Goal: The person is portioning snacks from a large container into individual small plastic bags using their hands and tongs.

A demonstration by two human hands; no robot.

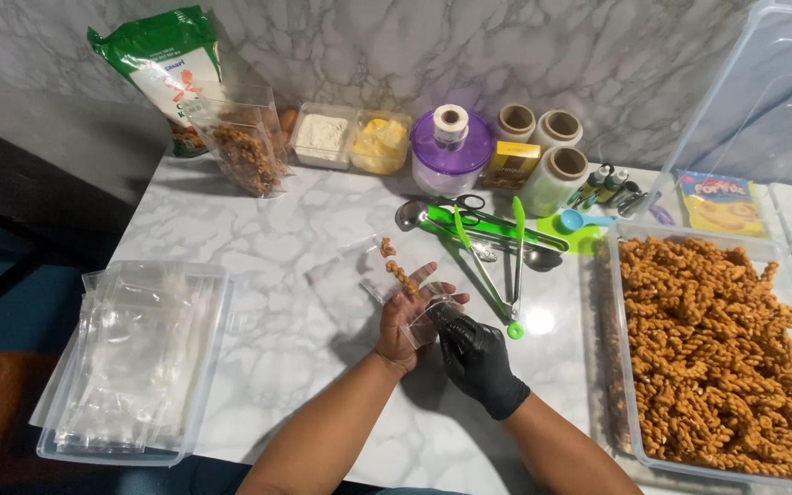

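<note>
The bare left hand lies flat on the white marble-patterned worktop, fingers spread, supporting a small clear plastic pouch that holds a few orange-brown twisted fried snack pieces. The black-gloved right hand has its fingers pressed together on the near edge of the pouch, just beside the left palm. The likely fault here is slippage: the film is thin and slick, so an uneven pinch can let the mouth fold shut or tip, spilling pieces onto the worktop. The brittle twists may also break if squeezed. The green plastic tongs lie near the right wrist and can be knocked aside by a sideways reach toward the large clear plastic tub of snack twists.
</note>
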